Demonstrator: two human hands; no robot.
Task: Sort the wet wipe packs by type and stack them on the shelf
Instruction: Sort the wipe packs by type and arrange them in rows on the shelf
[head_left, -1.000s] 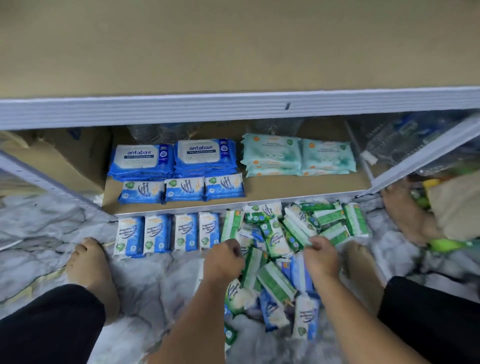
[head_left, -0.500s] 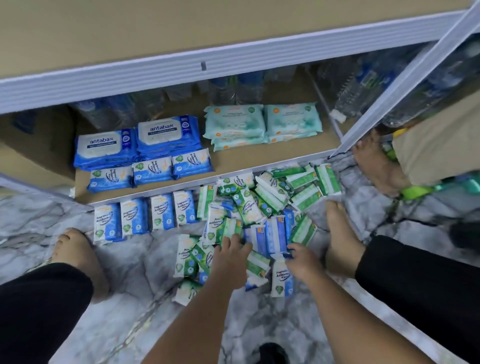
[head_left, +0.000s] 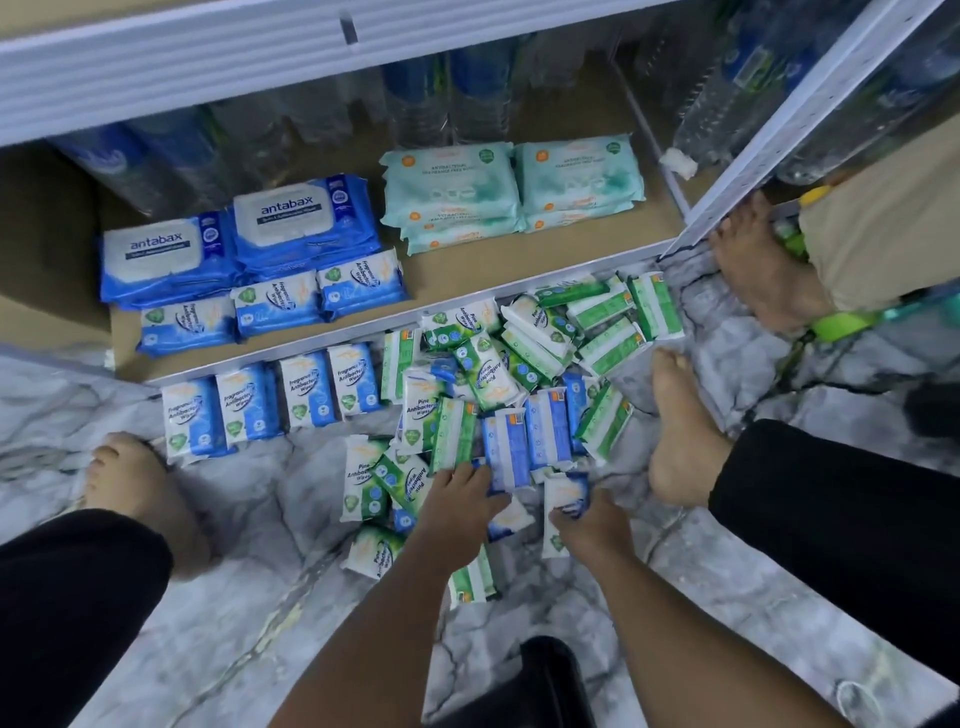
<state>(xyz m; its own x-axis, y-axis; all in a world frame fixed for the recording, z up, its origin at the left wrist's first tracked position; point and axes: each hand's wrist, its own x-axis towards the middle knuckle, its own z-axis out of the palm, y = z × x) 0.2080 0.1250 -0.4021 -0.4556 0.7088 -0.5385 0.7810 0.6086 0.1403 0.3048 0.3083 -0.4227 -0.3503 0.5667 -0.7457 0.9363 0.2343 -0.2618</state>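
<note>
Two large blue packs (head_left: 239, 244) on the shelf read "antabax". Small blue packs (head_left: 306, 387) on the floor read "Fragrance Free Antibacterial Wipes". Small green packs (head_left: 363, 480) in the pile read "Pine Antibacterial Wipes". The print on the teal packs (head_left: 511, 187) is too blurred to read.

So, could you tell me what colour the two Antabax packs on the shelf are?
Blue with white lids, head view.

Two antabax stacks (head_left: 239, 244), two teal stacks (head_left: 511, 189), seven tidy blue packs (head_left: 270, 358), perhaps thirty jumbled (head_left: 498, 395)
</note>
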